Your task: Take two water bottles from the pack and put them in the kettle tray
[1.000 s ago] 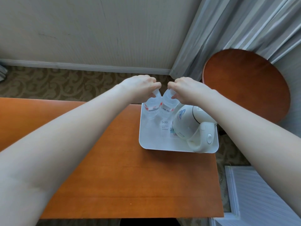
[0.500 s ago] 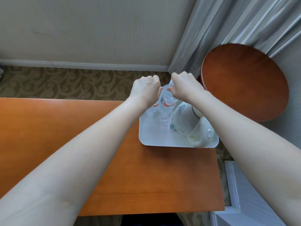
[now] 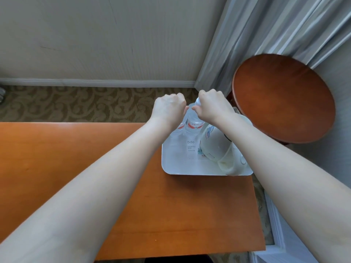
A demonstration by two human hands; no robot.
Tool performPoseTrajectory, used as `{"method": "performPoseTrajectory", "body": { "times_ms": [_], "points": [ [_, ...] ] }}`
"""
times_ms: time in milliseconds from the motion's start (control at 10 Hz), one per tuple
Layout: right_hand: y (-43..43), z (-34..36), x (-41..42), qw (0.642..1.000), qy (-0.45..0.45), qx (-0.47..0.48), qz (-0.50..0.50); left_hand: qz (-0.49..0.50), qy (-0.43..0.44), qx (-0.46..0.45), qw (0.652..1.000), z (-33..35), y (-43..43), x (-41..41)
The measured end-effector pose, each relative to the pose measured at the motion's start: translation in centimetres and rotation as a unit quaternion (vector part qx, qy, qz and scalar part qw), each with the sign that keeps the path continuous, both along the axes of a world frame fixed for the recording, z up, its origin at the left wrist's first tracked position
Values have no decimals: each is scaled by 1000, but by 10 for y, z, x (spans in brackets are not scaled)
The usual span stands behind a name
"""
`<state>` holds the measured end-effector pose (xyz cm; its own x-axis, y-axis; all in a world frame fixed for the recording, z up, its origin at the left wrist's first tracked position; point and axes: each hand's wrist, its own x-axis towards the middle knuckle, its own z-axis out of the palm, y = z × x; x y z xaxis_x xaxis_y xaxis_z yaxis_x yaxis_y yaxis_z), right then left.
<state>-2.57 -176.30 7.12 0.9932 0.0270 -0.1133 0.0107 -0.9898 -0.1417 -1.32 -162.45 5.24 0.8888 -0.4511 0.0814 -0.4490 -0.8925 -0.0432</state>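
We count two water bottles [image 3: 192,123], one kettle [image 3: 214,145], one tray [image 3: 177,166], two hands [image 3: 169,111] and one round side table [image 3: 284,97].

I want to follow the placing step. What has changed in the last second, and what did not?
Both hands, left hand and right hand, lowered the two bottles to the far side of the tray, the left hand now covering its bottle's top. Both grips, the kettle and the tray stayed unchanged.

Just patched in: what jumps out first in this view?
Both hands meet over the white tray's far end: the left hand and right hand each grip the top of a water bottle. A white kettle stands on the tray, right of the bottles, at the wooden table's right end.
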Motion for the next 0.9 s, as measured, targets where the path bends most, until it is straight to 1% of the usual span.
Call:
{"method": "performPoseTrajectory", "body": {
  "times_ms": [200, 300, 400, 500, 600, 700, 800, 900],
  "points": [
    [4, -2, -2, 1000, 6, 1, -14, 13, 19, -3, 1000, 3, 1, -2],
    [-1, -1, 1, 997, 54, 42, -48, 21, 24, 8, 999, 3, -1, -3],
    [-8, 2, 0, 986, 93, 109, -80, 30, 33, 2, 999, 4, -1, -4],
    [-13, 6, -7, 975, 110, 168, -100, 56, 48, -25, 997, 7, 0, -8],
    [-18, 10, -15, 974, 85, 177, -112, 108, 101, -57, 987, 15, 2, -8],
    [-23, 23, -20, 982, 33, 154, -106, 118, 133, -64, 982, 26, 5, -8],
    [-29, 39, -25, 984, 2, 156, -88, 115, 148, -58, 981, 42, 11, -8],
    [-31, 63, -27, 986, -22, 152, -62, 115, 148, -83, 979, 65, 12, -12]
  ]
}}
